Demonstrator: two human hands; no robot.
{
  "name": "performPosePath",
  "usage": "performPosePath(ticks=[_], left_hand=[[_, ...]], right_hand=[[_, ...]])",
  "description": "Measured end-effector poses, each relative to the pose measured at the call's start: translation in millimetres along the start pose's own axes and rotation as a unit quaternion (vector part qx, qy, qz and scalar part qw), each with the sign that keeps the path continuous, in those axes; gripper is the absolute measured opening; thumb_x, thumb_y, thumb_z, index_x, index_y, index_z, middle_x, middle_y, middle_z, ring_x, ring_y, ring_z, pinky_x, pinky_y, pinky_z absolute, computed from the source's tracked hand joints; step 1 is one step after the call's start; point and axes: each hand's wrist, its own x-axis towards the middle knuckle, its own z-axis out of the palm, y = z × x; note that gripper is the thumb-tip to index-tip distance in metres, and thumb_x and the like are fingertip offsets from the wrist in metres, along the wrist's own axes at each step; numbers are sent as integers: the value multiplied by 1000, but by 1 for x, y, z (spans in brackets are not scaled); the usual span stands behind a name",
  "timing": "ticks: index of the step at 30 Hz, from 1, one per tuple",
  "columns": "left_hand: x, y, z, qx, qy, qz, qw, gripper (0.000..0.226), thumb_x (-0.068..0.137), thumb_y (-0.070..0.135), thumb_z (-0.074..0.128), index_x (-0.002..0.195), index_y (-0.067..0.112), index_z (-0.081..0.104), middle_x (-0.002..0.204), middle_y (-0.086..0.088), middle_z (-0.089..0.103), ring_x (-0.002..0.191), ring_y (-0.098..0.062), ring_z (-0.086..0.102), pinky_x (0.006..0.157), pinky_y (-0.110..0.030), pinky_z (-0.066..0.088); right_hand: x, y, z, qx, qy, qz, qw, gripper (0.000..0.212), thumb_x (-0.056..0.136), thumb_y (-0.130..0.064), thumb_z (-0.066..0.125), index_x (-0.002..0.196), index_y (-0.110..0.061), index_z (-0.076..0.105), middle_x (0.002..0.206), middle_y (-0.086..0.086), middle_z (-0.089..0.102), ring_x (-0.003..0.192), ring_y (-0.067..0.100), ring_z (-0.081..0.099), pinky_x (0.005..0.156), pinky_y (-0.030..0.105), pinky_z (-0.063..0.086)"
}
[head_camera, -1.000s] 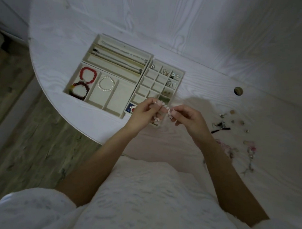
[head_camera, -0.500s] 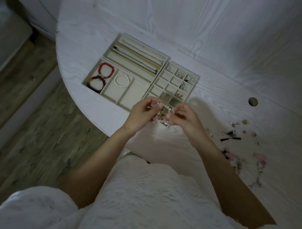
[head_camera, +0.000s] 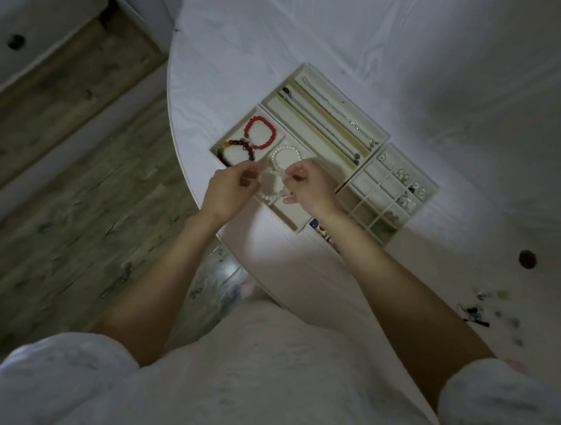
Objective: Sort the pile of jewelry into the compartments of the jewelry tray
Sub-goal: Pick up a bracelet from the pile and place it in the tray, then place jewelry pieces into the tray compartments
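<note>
Both hands meet over the jewelry tray, which sits near the rounded left edge of the white table. The left hand and the right hand each pinch one side of a pale beaded bracelet, fingers curled tight on it — the loop hangs between the two sets of fingertips and sags toward the person, its lowest beads just over the tray's near wall. The picture is blurred here, so whether the beads touch the tray lining cannot be told.

Directly beyond the hands, in the same middle compartment, lies a white pearl bracelet. The compartment to its left holds a red bead bracelet and a dark multicoloured bracelet, the two overlapping. Long slots along the tray's far side carry silver chains. The grid of small cells at the tray's right end holds earrings in several cells.

Well apart, by the table's right edge, is the loose pile of jewelry — small dark and pale pieces, too dim to name singly.
</note>
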Motion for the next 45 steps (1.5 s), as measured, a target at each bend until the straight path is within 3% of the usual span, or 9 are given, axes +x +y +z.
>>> performPosePath(ticks=[3,7,11,15,22,26,30,38,45], left_hand=[[0,-8,-7,200,46,52,977,31,97,21,48,126,17,58,95,-13,70,86,-32,64,71,-38,50],[-1,-24,-17,192,96,148,965,25,92,7,51,112,8,65,96,-12,68,88,-32,56,71,-40,47],[8,-43,-10,299,22,282,911,34,89,21,44,115,16,65,112,0,65,102,-25,46,78,-35,33],[18,-44,-5,377,-13,310,872,41,98,33,30,118,18,63,128,3,59,116,-24,43,87,-41,27],[19,-41,-7,415,15,319,852,40,100,29,30,116,13,63,137,4,52,119,-23,41,87,-41,28],[8,-41,-6,396,16,319,861,37,98,29,34,98,15,69,109,3,64,108,-22,47,81,-38,28],[2,-45,-3,377,10,317,870,34,97,30,37,95,18,68,104,5,65,104,-20,48,79,-36,27],[-2,-47,-1,372,21,307,876,37,97,29,34,98,15,69,103,3,66,102,-23,54,81,-38,28],[-6,-41,1,405,39,283,869,38,94,29,32,91,14,67,98,-2,65,101,-25,54,82,-37,27]], right_hand=[[1,1,2,10,26,22,999,13,91,-2,56,102,-6,58,116,11,56,95,21,62,68,25,57],[-7,9,-5,-113,98,-64,987,15,91,-2,53,98,-8,64,110,4,58,84,8,58,72,17,53],[-10,19,10,-391,39,-250,885,27,88,-8,55,112,-9,66,118,5,60,111,21,47,97,27,35],[-7,28,27,-520,14,-258,814,29,89,-18,52,113,-8,65,133,10,51,126,29,38,103,45,27],[-15,35,31,-493,4,-229,839,30,95,-28,45,113,-13,64,142,6,41,134,26,26,100,41,22],[-14,35,27,-487,1,-215,847,32,96,-33,43,115,-16,62,144,6,37,136,23,20,103,38,17],[-8,30,27,-480,-1,-224,848,36,98,-34,39,122,-15,57,146,4,36,138,22,18,106,39,15],[21,15,27,-550,-38,-208,808,43,99,-34,33,136,-14,45,146,-5,37,137,22,19,112,48,11],[14,20,26,-483,-47,-204,850,48,99,-37,37,142,-16,37,152,-5,27,141,20,10,114,40,5]])
